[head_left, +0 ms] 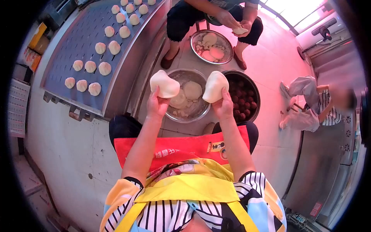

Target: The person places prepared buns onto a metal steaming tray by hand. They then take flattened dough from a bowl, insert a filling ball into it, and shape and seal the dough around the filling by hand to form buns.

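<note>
My left hand (157,105) grips a flattened round of white dough (165,84), its fingers closed on the lower edge. In my right hand (223,105) is a second dough round (215,87), held up by its lower side and drooping a little. The two pieces are apart, raised over a metal bowl (199,116) on the floor. Inside that bowl lie more pale dough pieces (192,91) and some flour. Just beyond my right hand, a dark-rimmed pot (258,101) holds several dark red-brown balls (242,102).
At the left, a perforated metal tray (58,77) carries several shaped buns (104,69). Opposite me, a seated co-worker's hands (241,29) hold a dough piece over another bowl (231,52) with dough. Another person (328,104) is at the right. A fan (324,33) stands behind.
</note>
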Demonstrator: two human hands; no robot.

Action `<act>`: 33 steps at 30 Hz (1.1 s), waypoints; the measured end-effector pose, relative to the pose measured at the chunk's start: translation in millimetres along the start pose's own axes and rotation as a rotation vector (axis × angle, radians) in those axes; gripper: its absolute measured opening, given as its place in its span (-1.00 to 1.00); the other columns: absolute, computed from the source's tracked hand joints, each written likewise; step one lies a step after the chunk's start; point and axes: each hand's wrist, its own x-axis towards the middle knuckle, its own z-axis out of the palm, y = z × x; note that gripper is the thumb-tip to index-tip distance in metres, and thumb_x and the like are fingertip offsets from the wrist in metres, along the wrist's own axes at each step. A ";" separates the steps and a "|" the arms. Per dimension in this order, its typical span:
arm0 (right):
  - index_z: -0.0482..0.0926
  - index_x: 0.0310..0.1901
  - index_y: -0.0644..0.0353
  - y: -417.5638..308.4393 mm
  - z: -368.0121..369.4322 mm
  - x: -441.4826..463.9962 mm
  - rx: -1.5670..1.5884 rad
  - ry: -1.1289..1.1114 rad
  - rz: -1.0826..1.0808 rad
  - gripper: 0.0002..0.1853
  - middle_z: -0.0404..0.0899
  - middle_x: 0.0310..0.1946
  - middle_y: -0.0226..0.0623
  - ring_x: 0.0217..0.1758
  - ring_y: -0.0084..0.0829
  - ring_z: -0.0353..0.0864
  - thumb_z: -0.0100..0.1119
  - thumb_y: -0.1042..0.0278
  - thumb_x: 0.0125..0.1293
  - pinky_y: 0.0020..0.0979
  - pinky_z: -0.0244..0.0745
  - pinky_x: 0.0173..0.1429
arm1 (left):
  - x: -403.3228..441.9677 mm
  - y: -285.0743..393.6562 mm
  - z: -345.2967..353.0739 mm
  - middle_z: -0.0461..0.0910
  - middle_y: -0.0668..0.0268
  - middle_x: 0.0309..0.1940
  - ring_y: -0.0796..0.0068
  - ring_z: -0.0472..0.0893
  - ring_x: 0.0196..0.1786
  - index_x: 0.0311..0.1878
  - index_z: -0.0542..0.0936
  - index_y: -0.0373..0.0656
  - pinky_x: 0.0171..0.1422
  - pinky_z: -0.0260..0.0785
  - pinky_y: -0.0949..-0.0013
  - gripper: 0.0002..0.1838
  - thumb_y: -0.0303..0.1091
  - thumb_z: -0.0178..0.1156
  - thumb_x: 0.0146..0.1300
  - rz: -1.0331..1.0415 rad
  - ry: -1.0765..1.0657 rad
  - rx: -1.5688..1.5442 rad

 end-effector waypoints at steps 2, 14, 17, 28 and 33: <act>0.39 0.19 0.22 11.8 -37.2 26.1 -0.424 0.059 0.019 -0.57 0.54 0.04 -0.22 0.11 -0.31 0.54 0.11 0.24 0.34 -0.25 0.46 0.15 | -4.9 4.9 6.4 0.46 0.19 0.17 0.20 0.44 0.25 0.26 0.34 -0.15 0.34 0.28 -0.02 -0.54 -0.28 0.11 0.34 -0.006 -0.026 0.020; 0.52 0.07 0.11 45.1 22.8 -2.0 -0.223 0.054 0.113 -0.68 0.61 -0.09 -0.40 -0.08 -0.44 0.60 0.15 0.23 0.33 -0.31 0.55 -0.04 | -14.2 -54.1 39.7 0.34 0.17 0.27 0.22 0.34 0.32 0.34 0.25 -0.19 0.38 0.18 0.09 -0.49 -0.23 0.02 0.39 -0.046 -0.140 0.627; 0.54 0.03 0.15 28.6 26.7 1.2 -0.549 0.013 -0.166 -0.71 0.63 -0.18 -0.41 -0.13 -0.51 0.59 0.15 0.24 0.34 -0.38 0.53 -0.07 | -24.5 -58.9 58.7 0.23 0.21 0.35 0.29 0.20 0.40 0.37 0.22 -0.07 0.42 0.04 0.15 -0.47 -0.11 -0.02 0.41 0.070 -0.105 0.775; 0.53 -0.32 0.23 24.6 53.4 -49.3 -1.618 -0.321 -0.805 -0.86 0.47 -0.15 -0.13 0.03 -0.08 0.43 0.06 0.37 0.13 -0.17 0.34 0.15 | -44.9 -65.9 55.7 0.39 0.17 0.25 0.22 0.41 0.27 0.32 0.26 -0.20 0.37 0.22 0.13 -0.40 0.06 -0.11 0.41 -0.324 -0.357 0.122; 0.51 -0.35 0.24 34.7 49.3 -52.0 -1.780 -0.273 -0.929 -0.88 0.44 -0.23 -0.10 -0.09 -0.05 0.44 0.09 0.43 0.06 -0.18 0.40 0.04 | -46.3 -69.6 49.0 0.36 0.19 0.27 0.24 0.36 0.31 0.33 0.26 -0.18 0.41 0.17 0.13 -0.41 0.07 -0.18 0.44 -0.431 -0.404 0.075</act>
